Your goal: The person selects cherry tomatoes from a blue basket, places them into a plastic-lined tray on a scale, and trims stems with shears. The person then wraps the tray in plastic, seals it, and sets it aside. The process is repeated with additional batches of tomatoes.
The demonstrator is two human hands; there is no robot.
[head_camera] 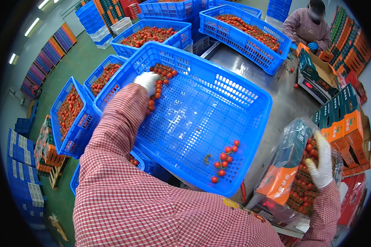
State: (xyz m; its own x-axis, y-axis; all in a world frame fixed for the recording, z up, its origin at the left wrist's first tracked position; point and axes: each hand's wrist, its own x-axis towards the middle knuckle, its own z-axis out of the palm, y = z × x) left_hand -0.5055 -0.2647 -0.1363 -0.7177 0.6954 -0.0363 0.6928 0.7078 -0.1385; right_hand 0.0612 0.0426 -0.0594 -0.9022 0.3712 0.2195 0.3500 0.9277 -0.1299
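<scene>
In front of me a large blue plastic crate [185, 129] stands tilted, its perforated floor mostly bare. My left hand [147, 81], in a white glove, reaches to the crate's far left side. It touches a row of cherry tomatoes on the vine [164, 71] there; blur and angle hide whether its fingers grip any. One short truss of cherry tomatoes [224, 157] lies near the right corner. My right hand [321, 163], gloved with thumb and fingers apart, rests against vine tomatoes [304, 188] in a plastic-lined orange and green carton [279, 182] on a scale.
Blue crates of tomatoes [148, 35] stand beyond and to the left. On the steel table [281, 89] are stacked cartons [343, 123] at right and another carton [318, 71] on a digital scale. Across it works a person [307, 27] in blue gloves.
</scene>
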